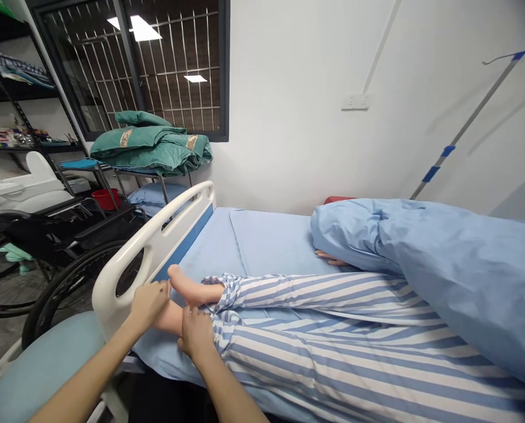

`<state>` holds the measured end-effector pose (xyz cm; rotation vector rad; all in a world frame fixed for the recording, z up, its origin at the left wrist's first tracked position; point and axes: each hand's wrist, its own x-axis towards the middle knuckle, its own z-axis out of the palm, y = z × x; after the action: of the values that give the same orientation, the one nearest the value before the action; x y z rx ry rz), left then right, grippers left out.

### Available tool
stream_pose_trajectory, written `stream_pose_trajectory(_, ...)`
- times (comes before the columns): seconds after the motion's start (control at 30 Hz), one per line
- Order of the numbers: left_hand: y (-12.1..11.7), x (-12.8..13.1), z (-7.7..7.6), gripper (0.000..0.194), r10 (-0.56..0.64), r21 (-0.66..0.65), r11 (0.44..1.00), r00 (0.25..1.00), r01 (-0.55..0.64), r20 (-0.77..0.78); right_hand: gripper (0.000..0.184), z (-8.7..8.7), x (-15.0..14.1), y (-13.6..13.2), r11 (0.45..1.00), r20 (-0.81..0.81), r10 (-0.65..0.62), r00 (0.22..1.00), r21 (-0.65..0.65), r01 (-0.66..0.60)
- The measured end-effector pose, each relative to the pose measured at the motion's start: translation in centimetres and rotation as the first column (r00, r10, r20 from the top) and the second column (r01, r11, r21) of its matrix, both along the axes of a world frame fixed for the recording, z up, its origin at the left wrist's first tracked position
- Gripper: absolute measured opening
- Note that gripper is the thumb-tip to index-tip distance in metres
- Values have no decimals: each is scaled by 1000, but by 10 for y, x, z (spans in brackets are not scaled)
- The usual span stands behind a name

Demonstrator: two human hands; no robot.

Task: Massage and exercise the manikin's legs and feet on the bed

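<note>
At the near corner of the bed (266, 241), beside the white footboard (161, 244), the left hand (150, 302) is clasping the toe end of the nearer foot (170, 319), fingers bent over it. The right hand (197, 332) is wrapping around its ankle. The farther foot (190, 288) is lying just beyond, 2 striped trouser legs (297, 289) stretching toward the blue quilt (425, 235).

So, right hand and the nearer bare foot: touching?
Touching. The head view shows the right hand closed over the nearer bare foot at its ankle end, beside the striped trouser cuff, with no visible gap.
</note>
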<state>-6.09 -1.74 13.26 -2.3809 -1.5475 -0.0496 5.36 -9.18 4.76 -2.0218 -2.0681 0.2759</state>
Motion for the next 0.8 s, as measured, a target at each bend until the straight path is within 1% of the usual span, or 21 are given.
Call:
stream_pose_trajectory(0.07,-3,-2,-7,50,53,89,994,996,-59,74,66,0,0,0,1000,-9,0,1000,0,0)
stream_pose_trajectory(0.13,-4,-4,-15,50,116,165,976,979,-144,169,65,-1,0,1,1000,-5,-1,1000,-11,1)
stream_pose_trajectory(0.2,-6,-7,-25,46,131,228,953,951,-198,279,65,-2,-1,1,1000,6,-4,1000,-14,4)
stream_pose_trajectory(0.3,-10,-12,-37,39,51,301,934,905,-193,422,64,-1,-2,-1,1000,22,-12,1000,-5,12)
stream_pose_trajectory(0.4,-16,-18,-46,36,-75,341,932,854,-124,515,62,4,-2,-4,1000,13,-17,1000,-4,17)
stream_pose_trajectory(0.47,-23,-22,-50,36,-147,335,939,797,-73,586,60,7,1,-5,1000,-55,12,998,29,-10)
stream_pose_trajectory(0.53,-32,-27,-54,40,-163,280,959,710,-50,685,56,10,6,-4,994,-191,64,979,94,-46)
stream_pose_trajectory(0.57,-36,-31,-56,42,-136,222,974,656,-49,742,52,12,9,-2,990,-269,89,959,132,-54)
stream_pose_trajectory(0.63,-41,-43,-58,45,-16,40,999,536,-33,844,42,14,16,3,983,-393,110,913,179,-41)
stream_pose_trajectory(0.67,-42,-50,-58,47,67,-68,998,468,-14,881,38,15,20,6,982,-433,104,896,190,-22)
stream_pose_trajectory(0.7,-40,-58,-57,48,157,-177,984,394,14,905,36,16,24,10,978,-455,97,885,207,-1)
stream_pose_trajectory(0.73,-37,-65,-55,49,247,-278,959,321,54,914,36,18,28,15,973,-458,96,884,230,13)
stream_pose_trajectory(0.8,-25,-77,-48,51,404,-434,890,201,138,892,40,22,33,25,958,-402,131,906,288,-11)
